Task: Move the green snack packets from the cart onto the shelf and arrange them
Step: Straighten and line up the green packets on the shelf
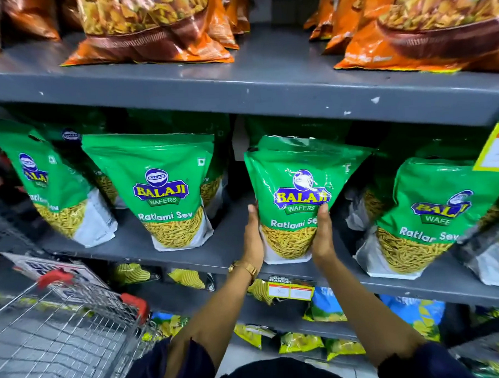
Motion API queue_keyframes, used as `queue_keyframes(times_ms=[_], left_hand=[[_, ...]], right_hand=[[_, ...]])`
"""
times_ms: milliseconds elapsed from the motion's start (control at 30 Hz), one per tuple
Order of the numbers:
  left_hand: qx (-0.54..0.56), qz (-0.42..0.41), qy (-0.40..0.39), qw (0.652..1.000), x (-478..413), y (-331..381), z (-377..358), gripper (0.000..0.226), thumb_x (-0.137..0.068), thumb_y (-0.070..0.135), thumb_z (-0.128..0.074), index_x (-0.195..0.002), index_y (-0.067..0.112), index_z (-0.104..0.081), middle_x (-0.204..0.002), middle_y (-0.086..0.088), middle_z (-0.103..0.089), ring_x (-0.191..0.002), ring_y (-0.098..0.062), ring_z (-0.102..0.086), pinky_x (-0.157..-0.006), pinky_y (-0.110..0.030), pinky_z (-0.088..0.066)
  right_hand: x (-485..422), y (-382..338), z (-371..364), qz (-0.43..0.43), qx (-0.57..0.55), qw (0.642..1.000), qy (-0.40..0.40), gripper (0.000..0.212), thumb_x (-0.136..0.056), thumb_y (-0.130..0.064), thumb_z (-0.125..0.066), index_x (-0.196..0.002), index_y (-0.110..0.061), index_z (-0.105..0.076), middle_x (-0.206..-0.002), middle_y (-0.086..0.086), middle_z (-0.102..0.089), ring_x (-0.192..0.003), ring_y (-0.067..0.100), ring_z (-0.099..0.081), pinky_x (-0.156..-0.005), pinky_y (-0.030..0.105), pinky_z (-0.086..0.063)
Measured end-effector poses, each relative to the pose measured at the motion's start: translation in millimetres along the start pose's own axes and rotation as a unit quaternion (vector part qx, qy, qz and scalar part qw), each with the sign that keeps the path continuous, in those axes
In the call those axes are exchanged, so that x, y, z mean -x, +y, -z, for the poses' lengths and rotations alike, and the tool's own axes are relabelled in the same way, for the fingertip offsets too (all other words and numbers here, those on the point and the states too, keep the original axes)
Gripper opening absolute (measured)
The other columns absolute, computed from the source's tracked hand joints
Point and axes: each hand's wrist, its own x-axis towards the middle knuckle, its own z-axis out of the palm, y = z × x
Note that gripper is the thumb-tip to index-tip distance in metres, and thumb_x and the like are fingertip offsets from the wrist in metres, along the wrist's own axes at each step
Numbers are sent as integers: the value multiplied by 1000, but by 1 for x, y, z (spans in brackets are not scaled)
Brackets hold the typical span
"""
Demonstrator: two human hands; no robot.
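Observation:
A green Ratlami Sev packet point(297, 192) stands upright at the front of the grey middle shelf point(225, 255). My left hand point(253, 237) presses its left side and my right hand point(321, 234) its right side, so both hold it. Another green packet sits right behind it. More green packets stand along the same shelf: one at centre left point(165, 189), one at far left point(48, 186), one at right point(424, 218). The wire cart point(63, 334) with red corner caps is at lower left; I see no packets in its visible part.
Orange snack bags point(149, 24) fill the grey shelf above. Yellow and blue packets point(322, 305) lie on lower shelves. A yellow price tag point(495, 149) hangs at the right edge and a small label point(290, 290) sits on the shelf lip below my hands.

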Motion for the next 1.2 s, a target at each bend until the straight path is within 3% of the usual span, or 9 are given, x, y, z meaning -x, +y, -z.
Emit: queue_keyframes(times_ms=[67,233,500,700,800,867,933,1033,1200], left_hand=[[-8,9,-10,1000,0,-1,1,92,-57,89,-56,-125,28,-63,-121,2,-71,-120,-19,-64,-111,-43,-44],[-53,20,21,998,-4,2,2,76,-44,100,-47,-88,44,-76,-95,10,-74,-106,-20,-66,-103,-39,-46],[-92,-8,83,992,1,10,-8,52,-86,69,-30,-79,42,-74,-91,11,-74,-98,-19,-69,-101,-48,-50],[-85,-25,134,987,-3,5,-11,75,-76,77,-30,-107,22,-70,-106,-4,-75,-105,-24,-68,-99,-48,-50],[-103,-30,121,987,-1,10,-10,59,-93,64,-28,-109,24,-69,-104,3,-72,-105,-21,-65,-100,-37,-47],[-117,-20,96,988,2,12,-7,48,-103,49,-25,-104,30,-69,-102,4,-68,-103,-19,-62,-98,-33,-44],[-128,-14,73,989,6,15,-2,50,-102,51,-23,-101,33,-70,-106,3,-69,-105,-19,-61,-102,-35,-44],[-121,-38,70,990,20,15,16,51,-102,49,-26,-122,22,-64,-130,1,-63,-124,-11,-53,-110,-31,-37],[-179,-196,74,961,61,27,71,46,-94,64,-31,-113,39,-64,-120,22,-66,-121,-8,-59,-105,-32,-44]], right_hand=[[-1,1,-5,-2,-28,1000,1,92,-53,-83,-65,-122,-23,-55,-125,11,-61,-108,20,-65,-93,38,-56],[4,8,-9,-2,-38,999,25,77,-63,-81,-60,-120,-29,-59,-135,19,-57,-127,37,-54,-108,60,-40],[7,7,-11,2,-12,999,37,89,-68,-80,-55,-133,-20,-52,-137,17,-57,-125,34,-56,-106,60,-41],[8,4,-15,-1,-16,998,54,90,-60,-85,-57,-126,-23,-57,-130,10,-63,-120,26,-61,-102,46,-49],[9,3,-14,13,13,998,61,89,-65,-84,-54,-129,-22,-56,-132,12,-62,-123,28,-59,-106,56,-44],[12,0,-17,39,24,994,100,94,-70,-81,-52,-138,-16,-47,-139,12,-56,-127,21,-56,-109,49,-43],[24,-3,-25,105,54,980,161,93,-79,-74,-46,-146,-11,-33,-148,9,-45,-132,9,-49,-112,37,-41],[60,7,-45,203,158,944,208,94,-83,-75,-37,-148,-9,-27,-152,11,-35,-142,24,-35,-117,45,-30],[112,27,-70,288,323,867,246,77,-93,-58,-36,-143,1,-29,-145,10,-28,-138,28,-28,-115,47,-26]])
